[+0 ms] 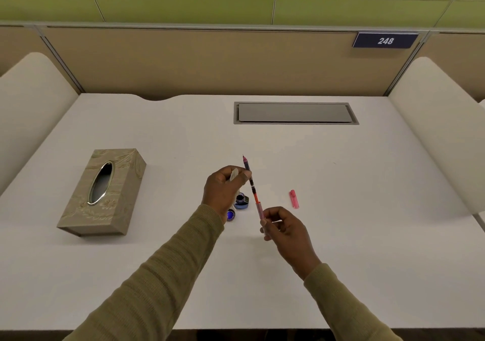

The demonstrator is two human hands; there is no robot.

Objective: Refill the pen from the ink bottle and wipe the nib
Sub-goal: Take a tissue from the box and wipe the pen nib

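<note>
Both my hands hold a slim pen above the white desk, its nib pointing up and away. My left hand pinches the dark upper section and also holds a bit of white tissue. My right hand grips the pink barrel at the lower end; an orange part shows between the two sections. The open ink bottle stands on the desk just under the pen, beside my left hand. Its blue lid lies next to it, partly hidden by my left wrist.
The pink pen cap lies on the desk to the right of the bottle. A beige tissue box sits at the left. A grey cable hatch is set into the far side of the desk. Padded dividers flank both sides.
</note>
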